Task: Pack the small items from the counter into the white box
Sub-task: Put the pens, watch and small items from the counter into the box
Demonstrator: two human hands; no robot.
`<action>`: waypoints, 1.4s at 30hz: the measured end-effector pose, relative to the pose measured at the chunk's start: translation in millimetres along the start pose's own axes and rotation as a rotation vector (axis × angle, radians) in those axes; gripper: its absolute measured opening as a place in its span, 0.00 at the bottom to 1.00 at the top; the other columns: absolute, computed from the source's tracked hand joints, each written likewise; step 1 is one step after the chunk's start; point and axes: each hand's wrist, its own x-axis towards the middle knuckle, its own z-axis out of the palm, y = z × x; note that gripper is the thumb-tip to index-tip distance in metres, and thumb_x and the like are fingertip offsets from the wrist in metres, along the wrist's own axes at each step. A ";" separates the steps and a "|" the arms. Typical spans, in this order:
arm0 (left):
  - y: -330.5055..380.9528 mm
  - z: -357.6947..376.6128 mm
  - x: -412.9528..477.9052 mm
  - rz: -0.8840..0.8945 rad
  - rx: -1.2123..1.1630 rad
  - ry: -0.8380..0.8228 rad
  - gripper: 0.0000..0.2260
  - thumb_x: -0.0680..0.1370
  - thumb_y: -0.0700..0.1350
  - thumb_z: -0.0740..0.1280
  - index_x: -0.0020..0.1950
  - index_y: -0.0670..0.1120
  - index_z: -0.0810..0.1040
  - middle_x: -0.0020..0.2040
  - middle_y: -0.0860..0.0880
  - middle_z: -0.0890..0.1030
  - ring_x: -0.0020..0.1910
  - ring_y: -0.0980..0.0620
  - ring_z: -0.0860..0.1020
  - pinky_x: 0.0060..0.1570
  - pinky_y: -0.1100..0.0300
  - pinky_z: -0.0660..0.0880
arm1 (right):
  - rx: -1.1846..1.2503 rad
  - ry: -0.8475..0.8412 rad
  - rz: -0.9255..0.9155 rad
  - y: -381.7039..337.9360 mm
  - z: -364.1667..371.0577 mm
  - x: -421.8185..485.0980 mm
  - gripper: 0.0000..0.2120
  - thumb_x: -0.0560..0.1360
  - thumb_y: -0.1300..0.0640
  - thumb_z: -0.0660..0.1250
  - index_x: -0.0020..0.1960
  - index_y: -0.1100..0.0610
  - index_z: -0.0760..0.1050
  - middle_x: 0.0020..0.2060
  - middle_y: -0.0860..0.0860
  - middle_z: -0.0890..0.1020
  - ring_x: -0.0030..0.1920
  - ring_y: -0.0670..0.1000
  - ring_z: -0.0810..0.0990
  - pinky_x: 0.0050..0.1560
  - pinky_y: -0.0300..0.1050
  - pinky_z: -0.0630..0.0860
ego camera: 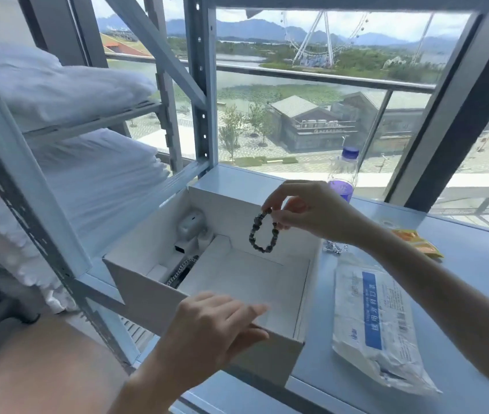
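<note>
Packing is running partway through, as I am judging it from here. The right hand (303, 210) is pinching a dark bead bracelet (262, 234) by its top, letting it hang over the large compartment of the white box (147, 282). The box is sitting at the left edge of the counter (476, 294), reaching its front edge. The left hand (216, 324) is gripping the box's near wall, fingers over the rim. The next move, I am thinking, is calling for lowering the bracelet into that bare compartment and loosening the pinch.

Counting now: one bead bracelet, in the air. In the box's narrow left compartment I am seeing one white earbud case (191, 225), one small black item (183, 249) I cannot name, and one metal chain (183, 268). On the counter I am finding one silvery chain (335, 248) just beside the box's right wall, one bagged pack of face masks (377, 324) toward the front edge, orange sachets (416, 242) of unclear number, and one water bottle (343, 177) at the back edge.
</note>
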 end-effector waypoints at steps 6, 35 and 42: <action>-65.9 -31.1 -26.8 -0.068 0.063 0.009 0.17 0.80 0.56 0.60 0.36 0.48 0.78 0.32 0.57 0.75 0.31 0.56 0.72 0.35 0.66 0.65 | 0.027 -0.141 0.105 -2.0 51.7 50.4 0.04 0.73 0.65 0.68 0.47 0.60 0.79 0.37 0.51 0.83 0.36 0.49 0.84 0.42 0.40 0.81; -26.0 9.6 15.7 -0.003 -0.038 0.030 0.22 0.79 0.61 0.52 0.34 0.53 0.78 0.32 0.58 0.76 0.29 0.56 0.75 0.25 0.66 0.67 | -0.226 0.228 0.282 48.4 -13.8 -36.7 0.07 0.70 0.65 0.71 0.48 0.59 0.81 0.39 0.48 0.83 0.40 0.42 0.83 0.45 0.35 0.79; 32.9 28.1 67.0 -0.098 -0.001 -0.239 0.29 0.76 0.67 0.46 0.61 0.52 0.77 0.61 0.53 0.78 0.55 0.54 0.79 0.47 0.61 0.75 | -0.406 0.242 0.356 113.8 -42.2 -112.8 0.07 0.71 0.67 0.70 0.48 0.62 0.81 0.42 0.52 0.83 0.39 0.44 0.80 0.45 0.31 0.77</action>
